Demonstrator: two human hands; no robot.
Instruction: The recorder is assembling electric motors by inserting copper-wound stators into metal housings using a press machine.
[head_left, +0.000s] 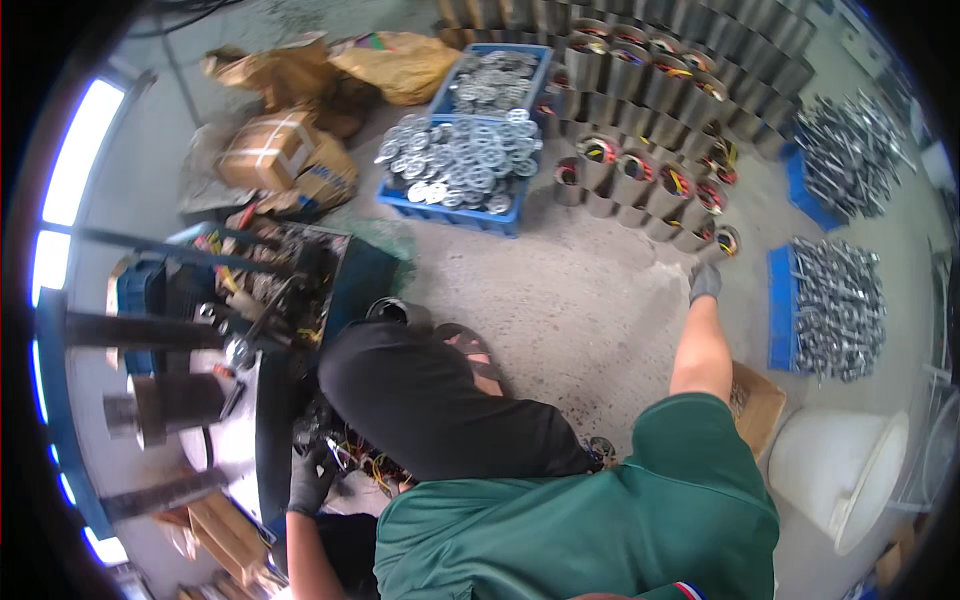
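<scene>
2 blue plastic crates [450, 212] w/ round metal discs [462, 162]. R gloved hand [705, 281] at 1 smooth metal tube [724, 245], L gloved hand [311, 480] nr thin wires [378, 470]; can't tell openness/hold, either.

The concrete floor [560, 300] carries rows of wire-filled metal cylinders [629, 190] at far right, blue plastic crates [450, 214] at far middle and right, plus a white plastic bucket [825, 465] at near right
</scene>
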